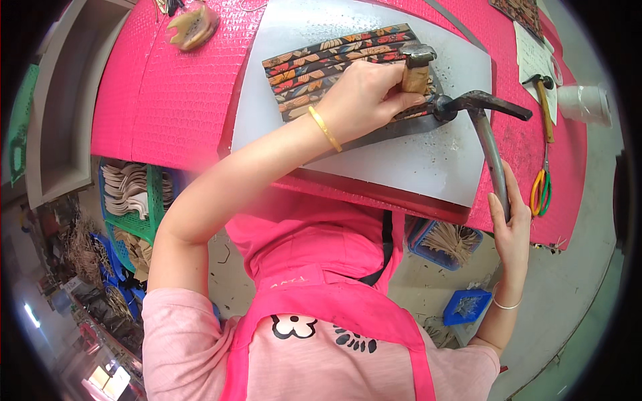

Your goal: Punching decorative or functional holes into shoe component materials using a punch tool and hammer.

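Near the board's right half, my left hand (368, 93) closes round a short wooden-handled tool (416, 79) with a metal cap. That tool stands roughly upright on dark floral-patterned strips (301, 73) laid side by side; my fingers and the hammer head hide its lower end. My right hand (511, 230) grips the metal shaft of a hammer (491, 150). The hammer's round face appears beside the tool, below its cap; I cannot tell whether they touch. Under the strips lies a whitish board (428, 174) sprinkled with small dark bits. A plain dark band (374, 142) runs along the strips' near edge.
Pink sheeting covers the table (174, 100). Right of the board are another hammer (545, 107), scissors (540, 192), a paper sheet (531, 57) and a white roll (584, 105). A pale block (192, 28) sits far left. Below are blue baskets (441, 244) and a green crate (137, 226).
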`<state>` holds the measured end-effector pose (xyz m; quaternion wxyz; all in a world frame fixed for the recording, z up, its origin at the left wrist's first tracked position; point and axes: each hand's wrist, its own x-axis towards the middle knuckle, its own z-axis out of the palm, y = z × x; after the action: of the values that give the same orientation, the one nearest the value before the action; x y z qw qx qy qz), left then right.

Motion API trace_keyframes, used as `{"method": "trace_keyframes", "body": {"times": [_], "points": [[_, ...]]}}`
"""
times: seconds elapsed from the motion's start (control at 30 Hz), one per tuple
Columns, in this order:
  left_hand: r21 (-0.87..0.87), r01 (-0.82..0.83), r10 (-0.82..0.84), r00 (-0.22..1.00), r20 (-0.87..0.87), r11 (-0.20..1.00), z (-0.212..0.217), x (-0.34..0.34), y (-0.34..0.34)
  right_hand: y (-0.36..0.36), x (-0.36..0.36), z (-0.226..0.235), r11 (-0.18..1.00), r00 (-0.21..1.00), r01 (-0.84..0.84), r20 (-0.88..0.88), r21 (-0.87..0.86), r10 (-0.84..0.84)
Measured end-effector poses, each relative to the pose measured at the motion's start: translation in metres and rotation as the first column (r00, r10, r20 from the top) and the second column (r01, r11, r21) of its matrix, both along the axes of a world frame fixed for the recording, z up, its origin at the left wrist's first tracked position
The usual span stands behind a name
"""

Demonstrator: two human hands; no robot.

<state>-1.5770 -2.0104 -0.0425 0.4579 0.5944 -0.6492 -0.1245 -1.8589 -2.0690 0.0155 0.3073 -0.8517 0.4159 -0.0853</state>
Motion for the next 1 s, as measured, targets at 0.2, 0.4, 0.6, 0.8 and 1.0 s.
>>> {"method": "trace_keyframes", "body": {"times": [0.2,0.4,0.6,0.8,1.0], "points": [[-0.042,0.043,-0.044,0.999,-0.01,0.998,-0.01,0.0,-0.006,-0.002,-0.004,-0.005,0.996,0.998,0.052,0.02,0.077,-0.053],[-0.055,0.072,-0.067,0.994,0.091,0.996,-0.011,0.0,-0.007,-0.004,-0.011,-0.011,1.0,0.999,0.026,-0.021,0.005,-0.026],[-0.123,0.078,-0.058,0.985,0.161,0.989,-0.013,-0.005,-0.005,-0.025,-0.037,0.079,0.935,0.753,0.329,0.635,-0.132,-0.175],[-0.121,0.095,-0.069,0.976,0.204,0.988,-0.012,-0.01,-0.003,-0.033,-0.07,0.11,0.8,0.73,0.178,0.622,-0.573,0.282],[-0.167,0.077,-0.033,0.967,0.251,0.983,-0.009,-0.011,-0.001,0.017,-0.008,0.085,0.987,0.985,0.102,0.151,-0.124,-0.083]]}}
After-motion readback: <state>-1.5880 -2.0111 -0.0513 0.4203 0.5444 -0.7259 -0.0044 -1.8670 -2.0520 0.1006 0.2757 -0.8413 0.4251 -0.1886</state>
